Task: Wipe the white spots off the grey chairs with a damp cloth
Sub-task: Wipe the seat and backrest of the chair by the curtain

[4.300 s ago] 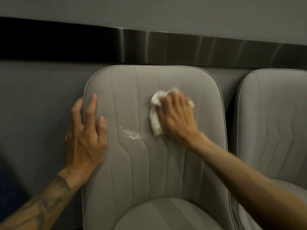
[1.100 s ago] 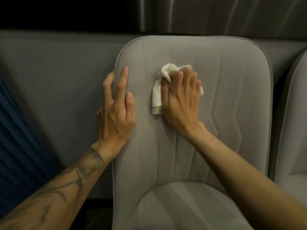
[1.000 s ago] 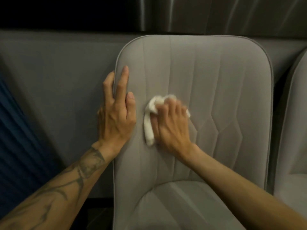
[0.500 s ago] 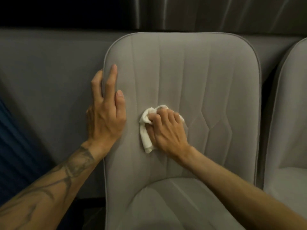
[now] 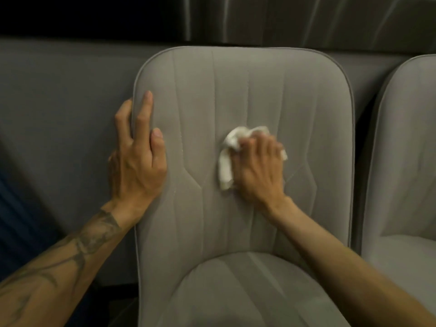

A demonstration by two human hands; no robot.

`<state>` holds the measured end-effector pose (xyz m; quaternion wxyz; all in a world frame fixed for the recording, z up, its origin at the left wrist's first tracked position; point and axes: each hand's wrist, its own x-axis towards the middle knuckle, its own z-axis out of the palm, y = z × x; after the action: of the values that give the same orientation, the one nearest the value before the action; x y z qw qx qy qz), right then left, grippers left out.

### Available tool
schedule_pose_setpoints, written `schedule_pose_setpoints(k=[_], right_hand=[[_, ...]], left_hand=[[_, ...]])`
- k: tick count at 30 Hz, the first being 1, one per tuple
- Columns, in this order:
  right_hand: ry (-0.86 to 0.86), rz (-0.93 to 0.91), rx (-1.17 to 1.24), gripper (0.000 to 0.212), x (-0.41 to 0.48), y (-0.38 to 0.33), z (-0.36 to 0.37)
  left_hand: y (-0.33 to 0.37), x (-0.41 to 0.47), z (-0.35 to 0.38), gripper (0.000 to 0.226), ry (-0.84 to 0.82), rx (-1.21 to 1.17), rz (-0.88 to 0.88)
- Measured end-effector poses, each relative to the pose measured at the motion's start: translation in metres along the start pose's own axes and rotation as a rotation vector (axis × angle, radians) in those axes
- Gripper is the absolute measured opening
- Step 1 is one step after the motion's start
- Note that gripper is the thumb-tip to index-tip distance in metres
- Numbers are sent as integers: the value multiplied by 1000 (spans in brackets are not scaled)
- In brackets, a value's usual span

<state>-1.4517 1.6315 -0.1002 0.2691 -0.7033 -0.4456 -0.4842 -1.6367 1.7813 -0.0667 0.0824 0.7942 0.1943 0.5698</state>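
A grey upholstered chair [image 5: 306, 102] fills the middle of the view, its backrest facing me. My right hand [image 5: 258, 171] presses a crumpled white cloth [image 5: 227, 159] flat against the centre of the backrest; the hand is blurred. My left hand [image 5: 138, 159] grips the backrest's left edge, fingers wrapped round the piping, thumb on the front. No white spot shows on the visible backrest fabric.
A second grey chair [image 5: 405, 161] stands close on the right, partly cut off by the frame. Behind both runs a grey wall panel [image 5: 59, 102] with a dark metallic strip [image 5: 283, 17] above. Something dark blue [image 5: 14, 208] sits at the far left.
My right hand and the cloth have slid from the left part of the backrest to its centre. The white smear seen 4.3 s ago is gone. My left hand keeps its grip.
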Motion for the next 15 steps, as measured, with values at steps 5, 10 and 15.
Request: schedule_pose_setpoints(k=[5,10,15], right_hand=[[37,226,-7,23,-52,-31,12],[-151,-85,6,23,-93,-9,3],[81,361,-47,19,-66,5,7]], left_hand=[[-1,0,1,54,11,2,12],[-3,0,3,53,40,11,47],[-3,0,3,53,35,17,41]])
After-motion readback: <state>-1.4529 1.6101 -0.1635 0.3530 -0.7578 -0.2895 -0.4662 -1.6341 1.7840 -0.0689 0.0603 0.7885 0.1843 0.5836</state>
